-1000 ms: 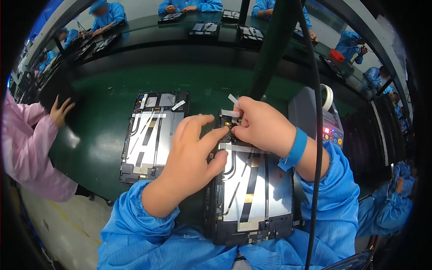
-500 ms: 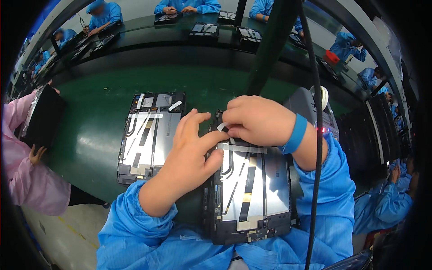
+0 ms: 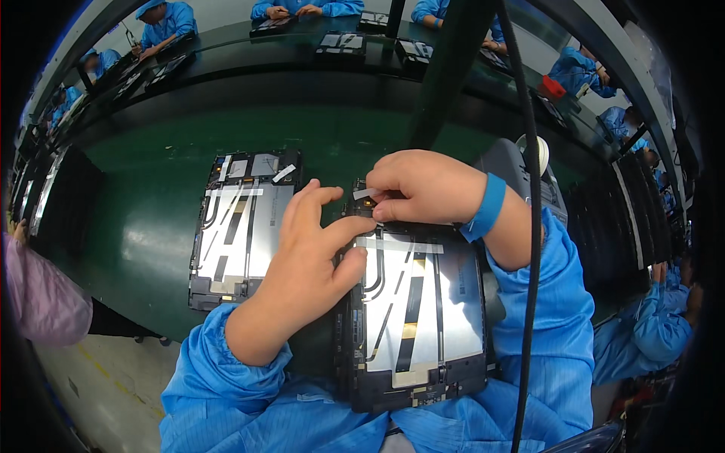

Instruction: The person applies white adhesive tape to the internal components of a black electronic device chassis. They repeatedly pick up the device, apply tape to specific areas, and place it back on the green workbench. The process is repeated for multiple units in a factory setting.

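In front of me lies an opened tablet with its silver battery, black ribbon cables and dark lower boards exposed. A white tape strip crosses the battery's upper part. Over the upper left corner, my right hand pinches a small white adhesive strip, its free end sticking out leftward from the fingertips. My left hand is spread, holding nothing, its index fingertip resting on the tablet's upper edge close to the right fingers. Left of it lies a second opened tablet, partly covered by my left hand, with white strips on it.
A dark upright post and a hanging black cable stand before me. A grey device with a white roll is behind my right wrist. Black stacks stand at right, another stack beside a pink-sleeved person at left. Co-workers sit across.
The white strip has gone from curled to lying straighter, farther up and left, with my right hand slightly higher. The pink-sleeved person's arms have drawn back from the left stack.
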Tool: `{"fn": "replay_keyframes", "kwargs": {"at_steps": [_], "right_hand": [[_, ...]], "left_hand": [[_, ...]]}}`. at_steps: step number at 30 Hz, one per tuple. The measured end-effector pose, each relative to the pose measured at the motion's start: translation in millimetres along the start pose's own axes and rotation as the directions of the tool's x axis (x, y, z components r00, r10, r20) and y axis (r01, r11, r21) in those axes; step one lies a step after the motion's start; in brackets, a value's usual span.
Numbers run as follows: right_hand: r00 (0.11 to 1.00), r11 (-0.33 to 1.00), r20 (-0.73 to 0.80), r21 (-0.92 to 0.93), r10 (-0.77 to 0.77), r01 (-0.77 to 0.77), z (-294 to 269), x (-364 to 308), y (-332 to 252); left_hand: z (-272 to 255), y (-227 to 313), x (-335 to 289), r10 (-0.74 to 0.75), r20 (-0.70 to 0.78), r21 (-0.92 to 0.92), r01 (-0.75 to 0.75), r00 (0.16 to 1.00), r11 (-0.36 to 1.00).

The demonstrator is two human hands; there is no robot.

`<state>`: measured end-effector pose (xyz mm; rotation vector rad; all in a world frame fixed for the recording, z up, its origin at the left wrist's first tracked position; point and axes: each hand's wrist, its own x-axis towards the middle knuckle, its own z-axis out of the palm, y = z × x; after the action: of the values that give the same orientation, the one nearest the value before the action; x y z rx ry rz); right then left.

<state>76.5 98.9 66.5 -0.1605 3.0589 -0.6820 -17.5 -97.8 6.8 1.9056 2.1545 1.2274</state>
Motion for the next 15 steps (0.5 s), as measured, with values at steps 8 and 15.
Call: {"fn": "replay_keyframes", "kwargs": {"at_steps": [8, 15], "right_hand": [[0.999, 0.999, -0.005, -0.009, 0.047, -0.047, -1.6, -0.2, -3.7], [0.969, 0.958, -0.099, 0.206, 0.225, -0.201, -3.0, -7.3, -6.5]], "left_hand": [[0.5, 2.2, -0.9, 0.09, -0.085, 0.109, -0.08, 0.992, 0.991], [-0.2, 3.1, -0.3, 0.117, -0.072, 0.1, -0.109, 0.991, 0.989]]}}
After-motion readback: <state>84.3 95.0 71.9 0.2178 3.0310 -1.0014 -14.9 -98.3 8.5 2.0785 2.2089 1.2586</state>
